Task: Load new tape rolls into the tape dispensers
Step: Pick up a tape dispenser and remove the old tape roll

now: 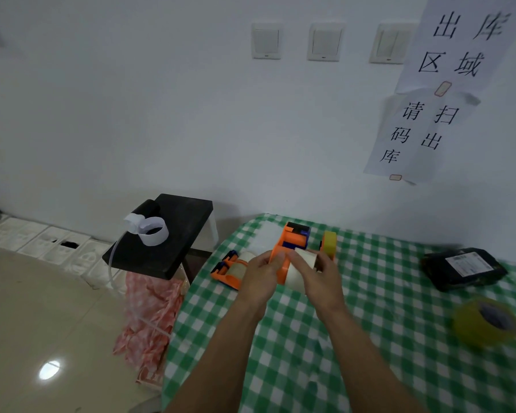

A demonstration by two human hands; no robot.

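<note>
Two grips: left hand (262,274) holds the orange plastic tape dispenser (292,241), right hand (323,278) clasps the pale clear tape roll (303,263), likely light, rigid, slick; best held across its rim.

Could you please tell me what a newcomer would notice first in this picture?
The two hands at the middle: the left hand holds an orange dispenser, the right hand a pale tape roll beside it. Next, the green checked tablecloth and a yellow roll at the near right.
</note>
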